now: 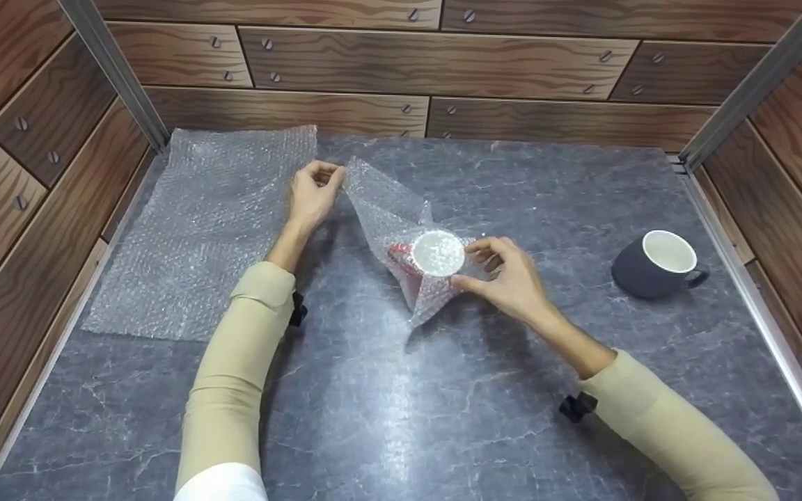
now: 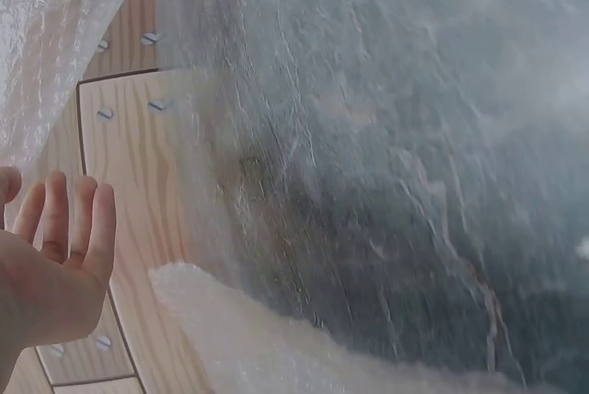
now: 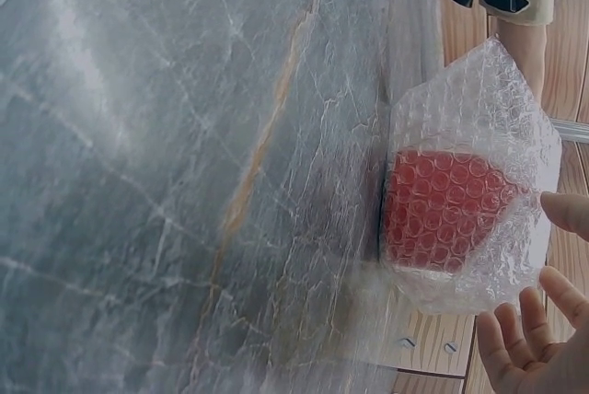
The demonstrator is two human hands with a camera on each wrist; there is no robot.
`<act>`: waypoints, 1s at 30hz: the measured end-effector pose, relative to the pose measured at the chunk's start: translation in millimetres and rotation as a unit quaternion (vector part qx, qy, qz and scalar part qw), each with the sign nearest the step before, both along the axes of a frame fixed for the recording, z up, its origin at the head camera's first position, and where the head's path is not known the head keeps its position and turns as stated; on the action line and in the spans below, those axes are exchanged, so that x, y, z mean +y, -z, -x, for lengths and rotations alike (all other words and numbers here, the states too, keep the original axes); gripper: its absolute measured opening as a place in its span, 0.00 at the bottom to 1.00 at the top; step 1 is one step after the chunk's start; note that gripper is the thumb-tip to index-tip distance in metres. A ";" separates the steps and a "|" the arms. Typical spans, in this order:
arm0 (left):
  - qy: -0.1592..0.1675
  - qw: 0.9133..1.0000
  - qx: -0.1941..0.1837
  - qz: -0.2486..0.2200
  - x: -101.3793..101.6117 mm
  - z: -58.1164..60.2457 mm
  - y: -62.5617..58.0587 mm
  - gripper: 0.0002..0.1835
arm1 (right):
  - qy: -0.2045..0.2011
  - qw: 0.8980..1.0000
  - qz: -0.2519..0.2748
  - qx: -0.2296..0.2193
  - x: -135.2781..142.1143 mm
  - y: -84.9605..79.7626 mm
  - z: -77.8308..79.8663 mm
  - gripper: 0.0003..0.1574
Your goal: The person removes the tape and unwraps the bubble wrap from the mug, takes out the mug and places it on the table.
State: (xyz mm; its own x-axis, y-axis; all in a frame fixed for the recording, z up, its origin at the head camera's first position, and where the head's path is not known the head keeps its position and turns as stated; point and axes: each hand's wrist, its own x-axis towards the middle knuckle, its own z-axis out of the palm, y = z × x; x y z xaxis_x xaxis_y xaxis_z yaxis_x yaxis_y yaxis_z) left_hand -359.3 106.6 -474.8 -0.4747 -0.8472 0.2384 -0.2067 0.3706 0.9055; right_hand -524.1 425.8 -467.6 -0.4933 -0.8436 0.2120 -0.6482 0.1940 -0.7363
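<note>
red cup in bubble wrap

A dark mug stands on the marbled tabletop near wood-patterned, seemingly printed walls.

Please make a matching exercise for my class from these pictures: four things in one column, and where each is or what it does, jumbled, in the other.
Column 1
1. Dark mug
2. Flat bubble-wrap sheet
3. Left hand
4. Wrapped red object

Column 2
A. At the fingers and thumb of the right hand
B. Spread on the left side of the table
C. On the table's right side
D. Pinching a lifted corner of the wrapping

Pairs: 1-C, 2-B, 3-D, 4-A
</note>
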 end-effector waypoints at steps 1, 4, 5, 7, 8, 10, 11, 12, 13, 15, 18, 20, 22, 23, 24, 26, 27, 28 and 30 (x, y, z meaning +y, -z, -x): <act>0.003 1.000 0.003 0.006 0.9 -0.8 -0.7 0.15 | 0.000 1.000 0.001 0.001 0.0 0.0 0.0 0.33; 0.010 1.000 0.001 0.022 4.6 -4.4 -4.1 0.15 | -0.001 1.000 0.002 0.002 -0.1 0.3 -0.1 0.33; 0.013 1.000 -0.003 0.027 6.0 -5.9 -5.7 0.15 | -0.002 1.000 0.001 0.002 0.0 0.3 -0.2 0.33; 0.020 0.999 -0.014 0.037 9.0 -9.2 -9.2 0.15 | -0.002 1.000 -0.003 0.004 -0.1 0.6 -0.2 0.33; 0.023 0.999 -0.020 0.041 10.6 -11.0 -11.2 0.15 | -0.002 1.000 -0.005 0.005 0.0 0.5 -0.3 0.33; 0.032 0.998 -0.028 0.050 13.6 -14.1 -15.2 0.14 | -0.002 1.000 -0.007 0.008 -0.1 0.6 -0.1 0.33; 0.036 0.997 -0.032 0.056 15.1 -15.3 -17.3 0.14 | -0.001 1.000 -0.008 0.008 -0.2 0.6 0.1 0.33; 0.039 0.997 -0.035 0.062 16.6 -16.5 -19.3 0.14 | 0.000 1.000 -0.008 0.008 -0.1 0.5 0.3 0.33; 0.044 0.996 -0.036 0.067 18.1 -17.6 -21.4 0.14 | 0.001 1.000 -0.009 0.008 0.1 0.0 0.3 0.34; 0.055 0.995 -0.039 0.077 21.4 -19.7 -25.7 0.14 | 0.002 1.000 -0.010 0.008 0.4 -0.3 0.6 0.34; 0.071 0.991 -0.059 0.096 26.6 -23.6 -31.3 0.14 | 0.004 1.000 -0.015 0.006 0.8 -1.1 0.6 0.34; 0.083 0.988 -0.079 0.107 30.7 -26.5 -34.9 0.14 | 0.003 1.000 -0.017 0.006 0.6 -1.4 0.7 0.34; 0.097 0.983 -0.103 0.121 34.8 -29.5 -38.0 0.15 | 0.003 1.000 -0.017 0.004 0.2 -1.9 0.7 0.34; 0.103 0.980 -0.113 0.127 37.0 -30.9 -39.6 0.15 | 0.002 1.000 -0.018 0.005 0.1 -2.1 0.8 0.34; 0.108 0.977 -0.122 0.135 39.1 -32.1 -41.1 0.16 | 0.002 1.000 -0.017 0.006 -0.1 -2.4 0.9 0.34; 0.118 0.972 -0.136 0.152 42.6 -33.9 -43.4 0.16 | 0.002 1.000 -0.018 0.007 -0.4 -3.2 0.9 0.34; 0.123 0.969 -0.142 0.160 44.4 -34.8 -44.2 0.16 | 0.002 1.000 -0.018 0.008 -0.6 -3.3 0.9 0.34; 0.127 0.966 -0.148 0.167 46.3 -35.6 -45.0 0.16 | 0.002 1.000 -0.019 0.010 -0.6 -3.3 0.9 0.34; 0.137 0.961 -0.159 0.181 50.0 -36.8 -45.6 0.16 | 0.003 1.000 -0.021 0.013 -0.8 -3.3 0.9 0.34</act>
